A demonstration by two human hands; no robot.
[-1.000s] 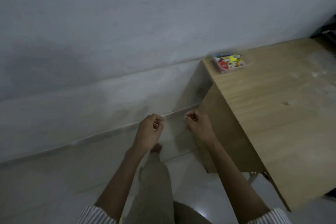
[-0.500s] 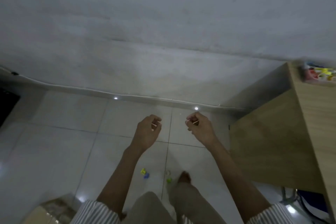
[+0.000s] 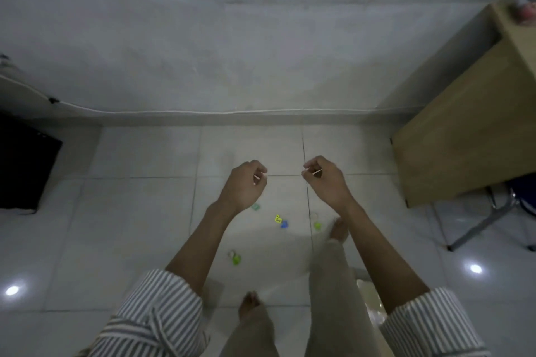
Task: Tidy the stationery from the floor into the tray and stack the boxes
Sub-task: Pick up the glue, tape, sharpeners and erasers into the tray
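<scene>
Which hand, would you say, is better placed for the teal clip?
Left, probably: the left hand hangs almost over the teal clip; the right hand is farther off. Each pinches a pale sliver.

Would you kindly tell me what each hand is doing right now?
Left hand: pinching a pale sliver, unidentifiable.
Right hand: pinching a second pale sliver.
</scene>
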